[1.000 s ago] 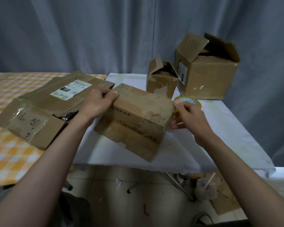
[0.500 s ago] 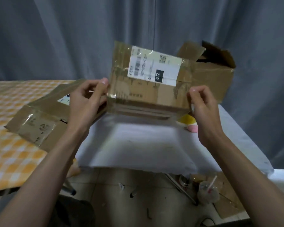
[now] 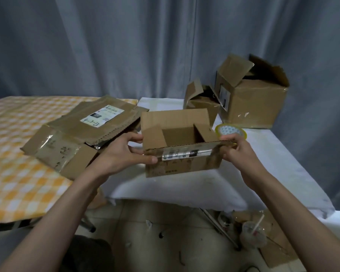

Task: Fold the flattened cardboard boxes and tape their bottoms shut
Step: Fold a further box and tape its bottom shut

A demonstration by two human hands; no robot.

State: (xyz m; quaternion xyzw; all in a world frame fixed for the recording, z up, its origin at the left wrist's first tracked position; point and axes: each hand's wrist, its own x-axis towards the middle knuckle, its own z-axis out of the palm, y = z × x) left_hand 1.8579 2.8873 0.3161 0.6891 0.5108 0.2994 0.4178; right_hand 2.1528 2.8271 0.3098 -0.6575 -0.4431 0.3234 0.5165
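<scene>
**Both hands hold an opened box above the white table**

The left hand [image 3: 124,154] grips the left end of a small brown corrugated cardboard box [image 3: 182,154], thumb lying along the near wall and fingers curled round the side. The right hand [image 3: 237,149] pinches the box's near right corner, thumb and fingers closed on the top edge of the near flap. The box is squared up with its mouth facing upward: the far flap stands up, the two short side flaps slant inward, and the hollow inside is visible. A strip of white printed shipping label [image 3: 185,153] under shiny tape runs along the near wall. The box is over the front part of a table covered in white cloth [image 3: 273,173]; I cannot tell whether its base touches the cloth.

Just beyond the right hand lies a yellow-rimmed roll of clear packing tape [image 3: 231,130] on the white cloth. Farther back stand a small crumpled brown box with open flaps [image 3: 201,99] and, touching it on the right, a large brown cardboard box with raised flaps [image 3: 253,101].

To the left, a stack of flattened brown cardboard boxes [image 3: 77,134] bearing a white label lies across the seam between the white table and a yellow-and-white checked tablecloth [image 3: 18,183]. A grey-blue curtain [image 3: 126,46] hangs behind. On the floor, at lower right, a clear plastic cup with a straw [image 3: 253,235] stands among cardboard scraps.
</scene>
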